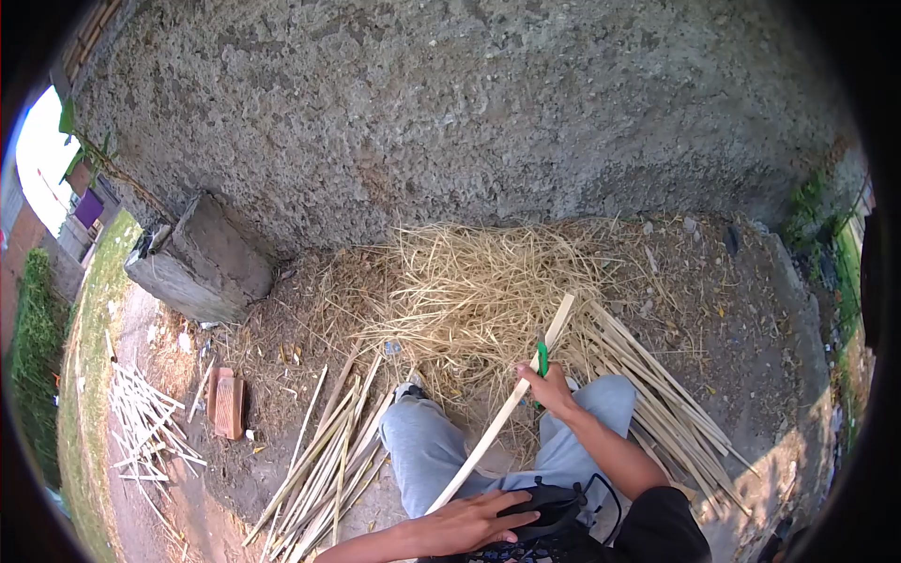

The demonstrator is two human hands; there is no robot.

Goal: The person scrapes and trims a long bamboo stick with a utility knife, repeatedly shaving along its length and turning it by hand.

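A long pale wooden strip [502, 418], which looks like split bamboo, slants from my lap up toward the straw. My right hand [552, 389] is closed around a green-handled tool [542, 358], apparently a knife, set against the strip's upper part; its blade hardly shows. The thumb of that hand lies against the strip. Over my lap, my left hand [467, 522] is open with its fingers stretched out, across the strip's lower end and beside a black bag [544, 514]. Whether its palm presses on the strip is hidden.
Fibrous shavings [488, 281] are heaped before a rough wall [450, 122]. Strips lie in a left bundle [328, 460] and a right bundle [671, 403]. Farther left are white sticks [143, 418], a reddish brick [226, 403] and a concrete block [211, 263].
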